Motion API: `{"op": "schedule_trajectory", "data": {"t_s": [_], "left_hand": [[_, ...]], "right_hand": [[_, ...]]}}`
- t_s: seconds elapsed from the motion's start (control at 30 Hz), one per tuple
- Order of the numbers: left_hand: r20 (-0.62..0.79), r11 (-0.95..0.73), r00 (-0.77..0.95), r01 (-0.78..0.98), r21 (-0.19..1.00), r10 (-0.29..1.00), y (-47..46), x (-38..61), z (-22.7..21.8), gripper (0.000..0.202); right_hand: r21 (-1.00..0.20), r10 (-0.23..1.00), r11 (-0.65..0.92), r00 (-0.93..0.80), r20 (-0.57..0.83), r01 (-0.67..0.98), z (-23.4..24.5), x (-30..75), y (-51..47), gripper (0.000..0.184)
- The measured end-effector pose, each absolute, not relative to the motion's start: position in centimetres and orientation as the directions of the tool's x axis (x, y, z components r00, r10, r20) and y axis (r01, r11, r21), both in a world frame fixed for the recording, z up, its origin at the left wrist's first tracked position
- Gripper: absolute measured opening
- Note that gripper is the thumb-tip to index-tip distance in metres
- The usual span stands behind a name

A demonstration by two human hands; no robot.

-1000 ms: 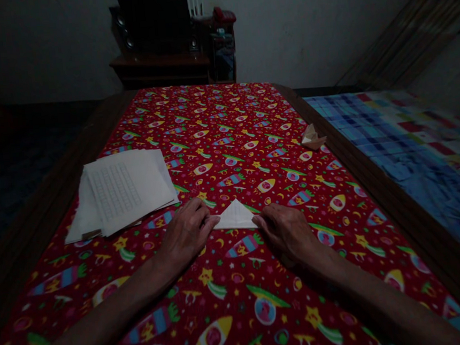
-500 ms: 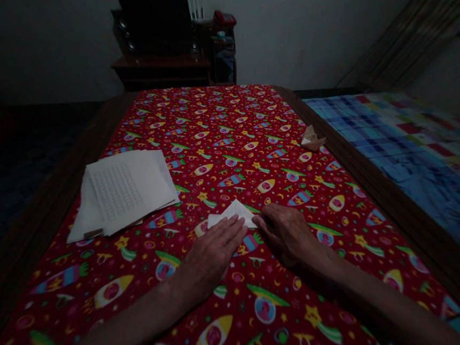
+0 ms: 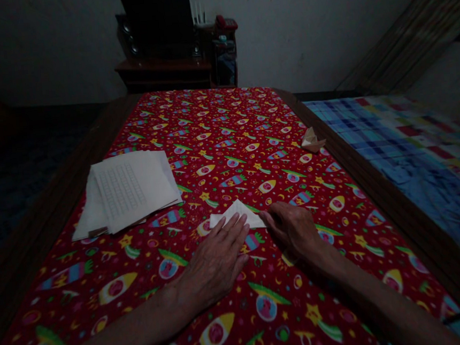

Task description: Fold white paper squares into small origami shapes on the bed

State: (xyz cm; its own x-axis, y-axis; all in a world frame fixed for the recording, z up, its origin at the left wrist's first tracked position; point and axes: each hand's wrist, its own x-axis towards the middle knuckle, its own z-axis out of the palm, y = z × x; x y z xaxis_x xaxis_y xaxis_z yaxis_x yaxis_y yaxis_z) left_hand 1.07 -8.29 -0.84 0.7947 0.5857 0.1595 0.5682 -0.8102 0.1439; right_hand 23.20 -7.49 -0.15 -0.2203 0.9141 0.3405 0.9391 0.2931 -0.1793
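Note:
A small folded white paper (image 3: pixel 237 209) with a pointed top lies on the red patterned cloth in front of me. My left hand (image 3: pixel 216 251) rests with its fingers stretched out, the fingertips flat on the paper's lower edge. At the paper's right corner, my right hand (image 3: pixel 293 228) is closed, its fingers curled and the tips against that corner. Its palm side is hidden. Off to the left is a stack of white sheets (image 3: pixel 153 176), the top one printed with a grid. A folded brown paper piece (image 3: pixel 312 141) sits near the cloth's right edge.
The cloth (image 3: pixel 225 114) covers a dark wooden table (image 3: pixel 86 139). Beyond its far end stand a black monitor (image 3: pixel 158 25) on a cabinet and a red telephone (image 3: pixel 227 22). A blue checked cover (image 3: pixel 351 135) lies to the right.
The left thumb has come out from beside the fingers, and the left fingers are a little more spread. The right hand has shifted slightly right. The view has tilted a little.

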Motion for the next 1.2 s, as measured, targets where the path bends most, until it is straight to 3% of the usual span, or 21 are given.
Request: {"op": "schedule_trajectory", "data": {"t_s": [0.1, 0.2, 0.3, 0.43, 0.63, 0.9, 1.07, 1.2], "left_hand": [[0.157, -0.802, 0.787, 0.577, 0.154, 0.597, -8.3, 1.2, -0.7, 0.049], [0.165, -0.798, 0.782, 0.579, 0.165, 0.601, -8.4, 1.3, -0.7, 0.050], [0.179, -0.795, 0.775, 0.579, 0.182, 0.606, -8.4, 1.2, -0.7, 0.050], [0.192, -0.793, 0.770, 0.584, 0.172, 0.608, -8.4, 0.7, -0.5, 0.050], [0.202, -0.791, 0.765, 0.600, 0.121, 0.611, -7.5, -1.7, -0.2, 0.043], [0.217, -0.750, 0.722, 0.655, 0.091, 0.657, -7.1, -5.0, -0.6, 0.041], [0.271, -0.737, 0.689, 0.659, 0.152, 0.672, -6.6, -4.8, -0.5, 0.035], [0.338, -0.740, 0.663, 0.643, 0.198, 0.667, -6.0, -4.2, 0.0, 0.031]], "right_hand": [[-0.163, 0.863, 0.306, -0.201, 0.463, 0.938, 0.4, 23.6, -8.4, 0.029], [-0.101, 0.764, 0.477, -0.356, 0.538, 0.873, 0.4, 22.8, -9.8, 0.026], [-0.043, 0.739, 0.622, -0.567, 0.363, 0.782, 0.0, 21.6, -11.1, 0.044], [-0.055, 0.767, 0.632, -0.613, 0.191, 0.773, -0.4, 21.7, -11.5, 0.062], [-0.040, 0.793, 0.600, -0.588, 0.159, 0.799, 0.0, 23.5, -11.7, 0.058], [-0.007, 0.796, 0.568, -0.547, 0.260, 0.823, -0.4, 23.5, -11.9, 0.046], [0.084, 0.775, 0.543, -0.536, 0.334, 0.836, -0.1, 22.0, -10.1, 0.025], [0.144, 0.708, 0.647, -0.660, 0.250, 0.749, 1.4, 20.0, -8.4, 0.022]]}}
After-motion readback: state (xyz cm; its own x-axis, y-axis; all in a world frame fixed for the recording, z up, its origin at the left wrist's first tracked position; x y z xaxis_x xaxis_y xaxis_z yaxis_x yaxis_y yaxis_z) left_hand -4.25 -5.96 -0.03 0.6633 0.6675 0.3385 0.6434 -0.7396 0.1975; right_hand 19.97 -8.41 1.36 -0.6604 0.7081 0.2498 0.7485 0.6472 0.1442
